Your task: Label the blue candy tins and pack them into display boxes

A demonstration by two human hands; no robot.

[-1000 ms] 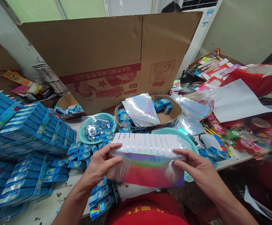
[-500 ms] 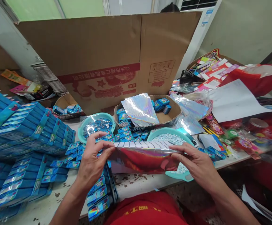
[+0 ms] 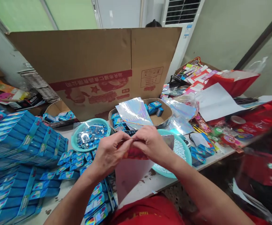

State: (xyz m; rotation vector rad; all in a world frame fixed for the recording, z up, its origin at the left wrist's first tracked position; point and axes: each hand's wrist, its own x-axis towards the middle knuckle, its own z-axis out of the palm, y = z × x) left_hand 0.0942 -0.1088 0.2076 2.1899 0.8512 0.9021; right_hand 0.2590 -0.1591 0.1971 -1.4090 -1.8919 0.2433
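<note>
Both hands meet at the centre over the table edge, pinching a shiny holographic foil bag (image 3: 131, 170) that reflects red. My left hand (image 3: 110, 153) grips its top on the left, fingers closed. My right hand (image 3: 151, 143) pinches the same top edge right beside it. The bag hangs down below the hands toward my red shirt. Just behind my right hand sits a teal bowl (image 3: 185, 150) of small white candies.
Stacks of blue candy boxes (image 3: 21, 143) fill the left. A teal bowl of silver pieces (image 3: 89, 136), a low cardboard tray (image 3: 166, 114) with foil bags and blue boxes, and a big cardboard sheet (image 3: 91, 65) stand behind. Colourful packaging clutters the right.
The hands have come together from the bag's two ends to its middle top. The bag went from spread wide with white strips showing to bunched and hanging. The view tilted slightly upward.
</note>
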